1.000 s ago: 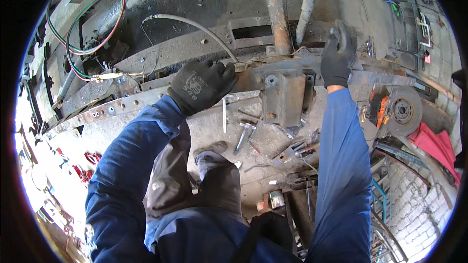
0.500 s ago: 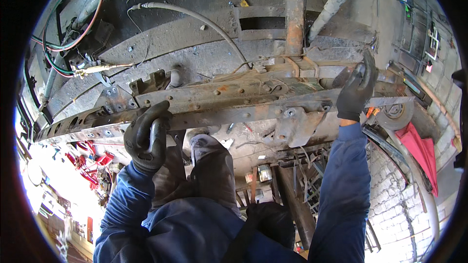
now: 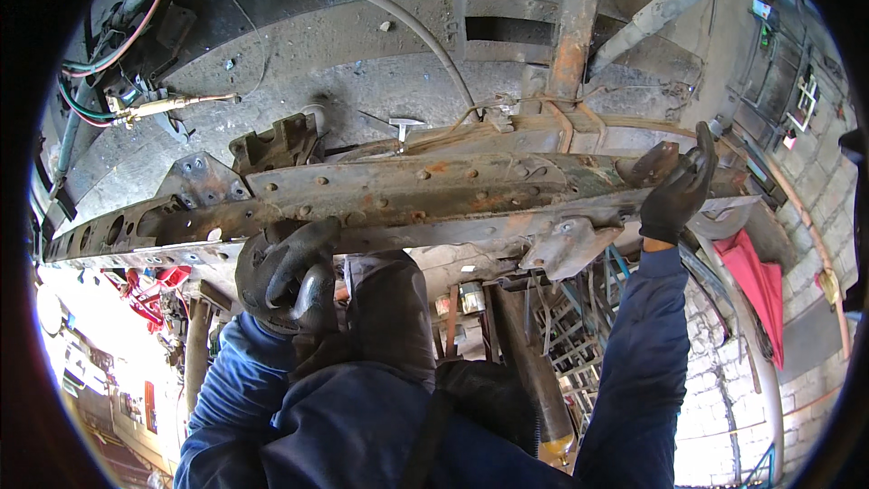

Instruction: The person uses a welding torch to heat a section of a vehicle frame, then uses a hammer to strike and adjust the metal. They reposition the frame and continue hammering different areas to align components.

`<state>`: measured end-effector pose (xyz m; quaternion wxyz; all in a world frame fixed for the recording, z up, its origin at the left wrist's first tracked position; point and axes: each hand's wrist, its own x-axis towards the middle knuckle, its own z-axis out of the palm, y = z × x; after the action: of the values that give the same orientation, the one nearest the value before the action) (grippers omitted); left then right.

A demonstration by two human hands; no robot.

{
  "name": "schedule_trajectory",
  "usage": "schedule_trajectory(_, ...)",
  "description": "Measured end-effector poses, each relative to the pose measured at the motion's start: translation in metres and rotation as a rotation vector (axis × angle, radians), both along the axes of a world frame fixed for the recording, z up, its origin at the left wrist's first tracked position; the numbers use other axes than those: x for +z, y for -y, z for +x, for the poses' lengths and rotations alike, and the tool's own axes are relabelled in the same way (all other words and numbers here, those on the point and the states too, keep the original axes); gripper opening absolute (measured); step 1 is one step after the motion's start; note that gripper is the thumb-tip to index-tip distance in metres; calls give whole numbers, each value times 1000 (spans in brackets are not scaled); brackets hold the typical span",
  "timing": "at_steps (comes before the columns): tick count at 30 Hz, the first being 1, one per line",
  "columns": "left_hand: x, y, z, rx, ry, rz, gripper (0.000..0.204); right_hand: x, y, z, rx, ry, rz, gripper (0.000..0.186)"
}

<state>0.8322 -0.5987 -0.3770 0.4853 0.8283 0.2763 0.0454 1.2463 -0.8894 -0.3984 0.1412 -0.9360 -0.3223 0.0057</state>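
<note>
A long, rusty steel beam (image 3: 407,195) with rivets and holes lies crosswise in front of me. My left hand (image 3: 285,276), in a black glove, is at its near edge left of the middle. Its fingers and thumb are curled; what they close on, if anything, is hidden. My right hand (image 3: 679,195), also gloved, lies against the beam's right end beside an upright rusty bracket (image 3: 650,165). Its fingers stretch out away from me. A bent plate bracket (image 3: 570,249) hangs from the near side of the beam.
Behind the beam are a rusty post (image 3: 575,45), a grey hose (image 3: 380,4), a brass torch (image 3: 172,107) and a T-shaped metal piece (image 3: 405,125). A red cloth (image 3: 756,285) hangs at right. Metal racks (image 3: 579,330) and a thick pipe (image 3: 534,371) stand on the near side.
The beam has shifted and turned slightly in view, its bracket swinging nearer. My left hand has moved slightly right and nearer, my right hand slightly right. The T-shaped piece now shows behind the beam.
</note>
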Motion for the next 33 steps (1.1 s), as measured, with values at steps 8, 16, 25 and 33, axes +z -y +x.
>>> schedule_trajectory(8,-1,-5,-1,-92,-41,32,36,-1,1,0,-27,-8,-7,49)
schedule_trajectory(16,-2,-9,-1,-98,-105,-69,37,2,1,1,2,4,-43,49)
schedule_trajectory(25,-4,-6,5,-81,-105,-54,31,-1,3,5,-60,7,-60,49)
schedule_trajectory(33,3,-5,17,38,-198,-149,39,3,4,5,-68,-32,-85,55)
